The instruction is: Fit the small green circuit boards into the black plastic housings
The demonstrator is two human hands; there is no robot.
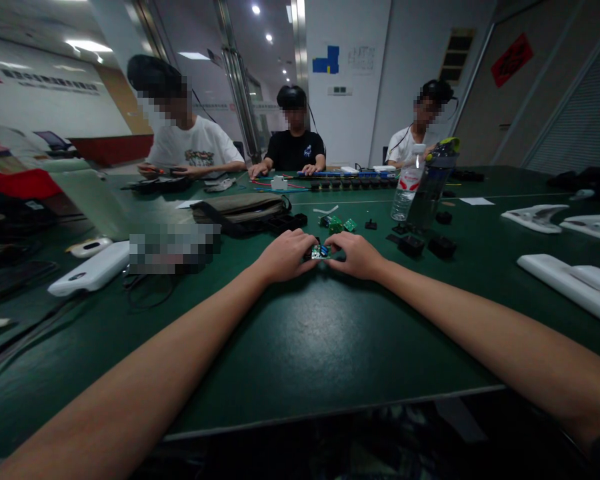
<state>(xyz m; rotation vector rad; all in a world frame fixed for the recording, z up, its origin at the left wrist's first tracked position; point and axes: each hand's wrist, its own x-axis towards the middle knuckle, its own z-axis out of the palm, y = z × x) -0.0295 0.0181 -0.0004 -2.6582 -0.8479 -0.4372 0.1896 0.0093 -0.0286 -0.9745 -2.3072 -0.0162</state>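
Observation:
A small circuit board (pixel 320 251) with a blue part is held between my two hands, just above the green table (pixel 325 360). My left hand (pixel 289 255) pinches its left side, with thumb below and fingers above. From the right, my right hand (pixel 356 255) grips the other edge in the same way. Fingers partly hide the board's ends. Right behind my hands lie several green circuit boards (pixel 336 225). A small black part (pixel 371 225) sits a little to the right of them.
Black housings (pixel 411 245) and a water bottle (pixel 408 183) stand right of my hands. A dark bag (pixel 250 208) lies behind left, a white device (pixel 91 268) farther left. White shells (pixel 570 283) lie at far right. Three people sit across the table.

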